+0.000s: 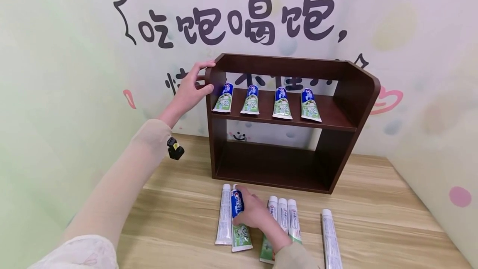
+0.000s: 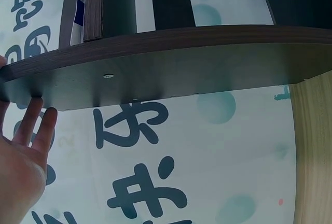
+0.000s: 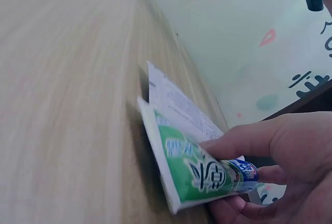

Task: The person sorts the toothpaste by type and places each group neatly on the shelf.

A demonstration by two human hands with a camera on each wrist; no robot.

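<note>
A dark brown two-tier shelf [image 1: 284, 123] stands on the table, and my left hand [image 1: 188, 92] holds its left side panel at the upper corner. In the left wrist view, fingers [image 2: 32, 120] touch the panel's outer face. My right hand [image 1: 255, 211] grips a blue, white and green toothpaste tube [image 1: 242, 238] in front of the shelf. In the right wrist view the thumb lies on this toothpaste tube [image 3: 192, 172], and its flat end tilts off the table. Just left of it lies a white printed tube [image 1: 224, 219], close beside it.
Several toothpaste tubes [image 1: 281, 105] lie in a row on the upper tier, crimped ends forward. Right of my right hand, three white and green tubes [image 1: 293, 219] lie side by side. Another white tube [image 1: 331, 240] lies farther right. A patterned wall [image 1: 418, 53] stands behind the table [image 1: 179, 227].
</note>
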